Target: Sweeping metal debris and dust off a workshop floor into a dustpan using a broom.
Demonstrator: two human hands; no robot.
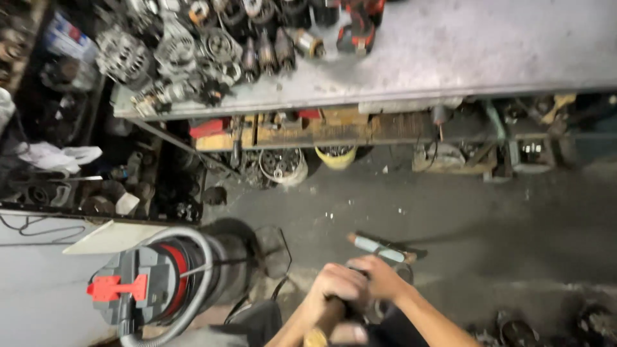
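Observation:
Low in the frame, both my hands are clenched close together around a tool. My left hand [335, 287] grips a wooden handle [323, 321] that runs down toward the bottom edge. My right hand [380, 276] closes over the dark upper part of the same tool. Just above the hands a long pale grey-blue rod with a brownish tip [379, 247] sticks out to the upper left over the floor; what holds it is hidden by my fingers.
A grey workbench [450, 58] carries alternators and motor parts [173, 48] and a red cordless tool [357, 29]. Under it sit a yellow bucket [335, 156] and a can of parts [281, 166]. A grey and red vacuum cleaner [164, 283] stands at my left on the dark concrete floor [450, 212].

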